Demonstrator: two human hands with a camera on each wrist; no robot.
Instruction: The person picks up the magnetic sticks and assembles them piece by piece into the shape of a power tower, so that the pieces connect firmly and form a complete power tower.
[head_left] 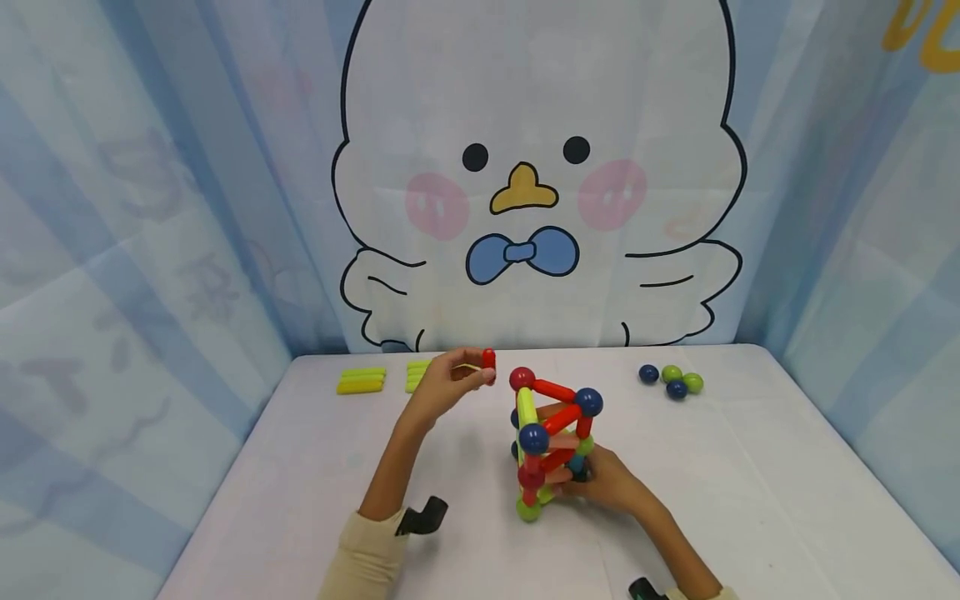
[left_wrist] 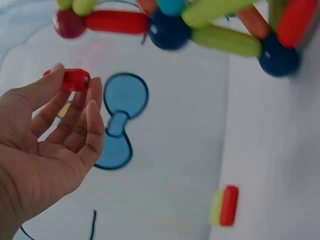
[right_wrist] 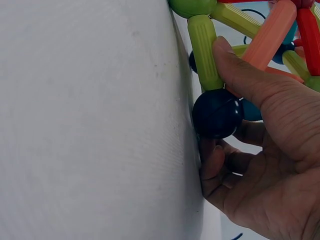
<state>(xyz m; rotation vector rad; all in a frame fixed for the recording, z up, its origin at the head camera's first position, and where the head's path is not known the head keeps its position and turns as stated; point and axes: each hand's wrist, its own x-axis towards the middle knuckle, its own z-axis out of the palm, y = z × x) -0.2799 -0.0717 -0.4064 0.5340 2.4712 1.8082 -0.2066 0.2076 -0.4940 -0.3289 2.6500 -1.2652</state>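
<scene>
In the head view a structure of magnetic rods and balls [head_left: 552, 422] stands on the table, with red, orange and yellow-green rods joined by red, navy and green balls. My right hand [head_left: 611, 481] grips its lower right side. Seen from the right wrist, the thumb lies against a yellow-green rod [right_wrist: 205, 52] and fingers curl behind a dark navy ball [right_wrist: 217, 113]. To the left of the structure my left hand [head_left: 444, 385] is raised, pinching a short red magnetic rod [left_wrist: 73, 80] between thumb and fingers. That rod is apart from the structure.
Yellow-green rods [head_left: 362, 381] lie at the table's back left, more of them partly behind my left hand. Two navy balls [head_left: 677, 389] and two green balls [head_left: 693, 382] sit at the back right. A printed curtain [head_left: 536, 308] hangs behind the white table [head_left: 757, 467].
</scene>
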